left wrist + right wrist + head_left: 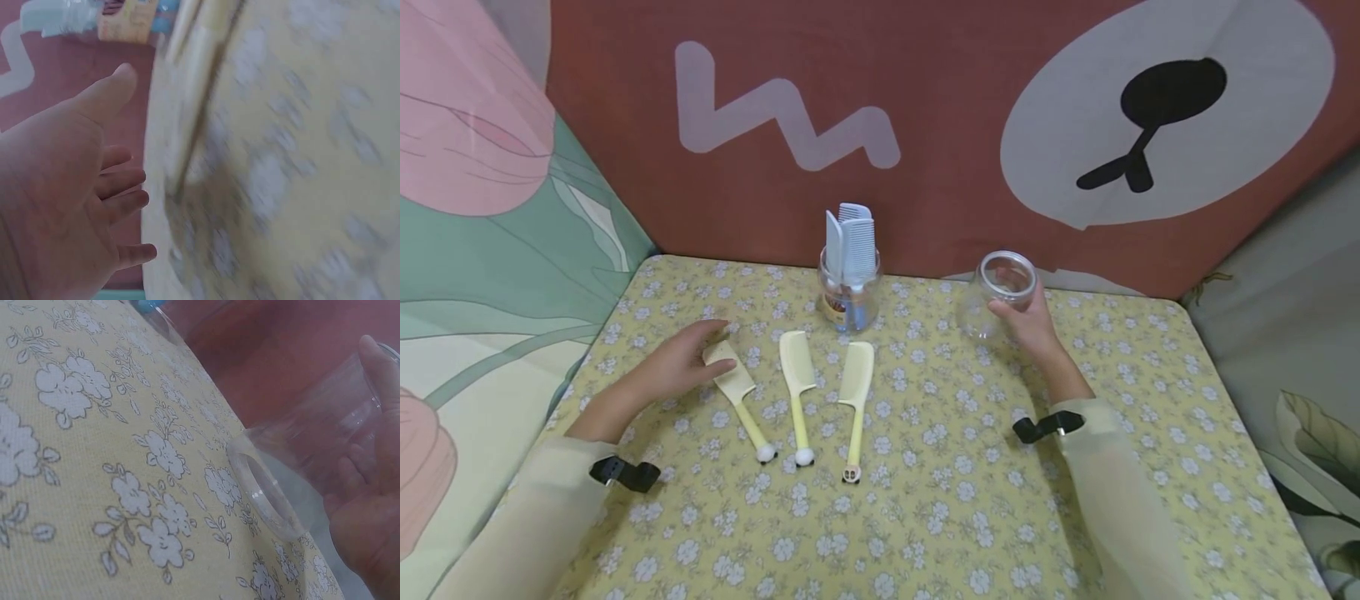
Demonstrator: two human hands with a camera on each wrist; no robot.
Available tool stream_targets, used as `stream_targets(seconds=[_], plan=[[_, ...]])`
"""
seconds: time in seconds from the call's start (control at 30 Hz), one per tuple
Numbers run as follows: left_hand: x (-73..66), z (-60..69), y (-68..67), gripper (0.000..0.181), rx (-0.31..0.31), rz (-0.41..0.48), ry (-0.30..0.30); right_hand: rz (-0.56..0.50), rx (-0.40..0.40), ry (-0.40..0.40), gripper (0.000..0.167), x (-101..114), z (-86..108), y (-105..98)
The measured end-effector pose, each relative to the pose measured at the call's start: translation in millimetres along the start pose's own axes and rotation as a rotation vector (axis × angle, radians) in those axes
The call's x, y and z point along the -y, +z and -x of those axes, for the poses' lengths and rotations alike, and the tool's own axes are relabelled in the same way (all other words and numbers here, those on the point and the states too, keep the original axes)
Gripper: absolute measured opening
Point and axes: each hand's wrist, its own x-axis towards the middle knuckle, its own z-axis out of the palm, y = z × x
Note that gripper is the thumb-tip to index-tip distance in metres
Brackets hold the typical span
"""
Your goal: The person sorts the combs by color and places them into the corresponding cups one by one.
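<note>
My left hand (681,360) hovers over the head of the leftmost pale yellow comb (735,377), fingers spread apart. In the left wrist view its fingers look relaxed, with nothing held. Two more yellow combs lie to the right of it, a middle comb (799,371) and a right comb (856,379), handles toward me. With thumb and fingers my right hand (1032,327) grips a clear round jar (981,312) near its rim. In the right wrist view the transparent jar (312,434) has its base close to the tabletop; I cannot tell whether they touch.
Behind the yellow combs stands another clear jar (830,310) holding several light blue combs (858,250) upright. A flowered yellow cloth (925,500) covers the table. A brown printed backdrop (947,167) rises along the far edge, with patterned fabric at both sides.
</note>
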Motion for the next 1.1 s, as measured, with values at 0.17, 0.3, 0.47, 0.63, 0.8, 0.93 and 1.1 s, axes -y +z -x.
stream_targets(seconds=[0.17, 0.3, 0.47, 0.63, 0.8, 0.93, 1.1], plan=[[13.9, 11.9, 3.5, 0.08, 0.014, -0.087, -0.021, -0.009, -0.001, -0.002, 0.079, 0.3, 1.2, -0.5], [18.2, 15.5, 8.2, 0.077, -0.019, -0.156, -0.028, 0.0, 0.003, -0.016, 0.078, 0.7, 1.6, -1.0], [17.1, 14.3, 13.0, 0.075, -0.057, -0.191, -0.033, 0.005, 0.001, -0.019, 0.078, 1.6, 1.9, -1.4], [16.7, 12.6, 12.8, 0.074, -0.054, -0.181, -0.06, -0.015, 0.011, -0.03, 0.08, 1.2, 0.7, -0.2], [17.9, 10.8, 9.5, 0.072, -0.044, -0.112, -0.071, -0.001, 0.001, -0.023, 0.078, 0.8, 0.4, 2.1], [22.0, 11.0, 4.1, 0.066, -0.026, 0.018, -0.065, 0.008, -0.008, -0.014, 0.078, 0.8, 1.0, 3.2], [30.3, 14.9, -8.5, 0.038, -0.007, 0.198, -0.02, 0.008, -0.014, -0.018, 0.078, -0.5, 1.2, 3.8]])
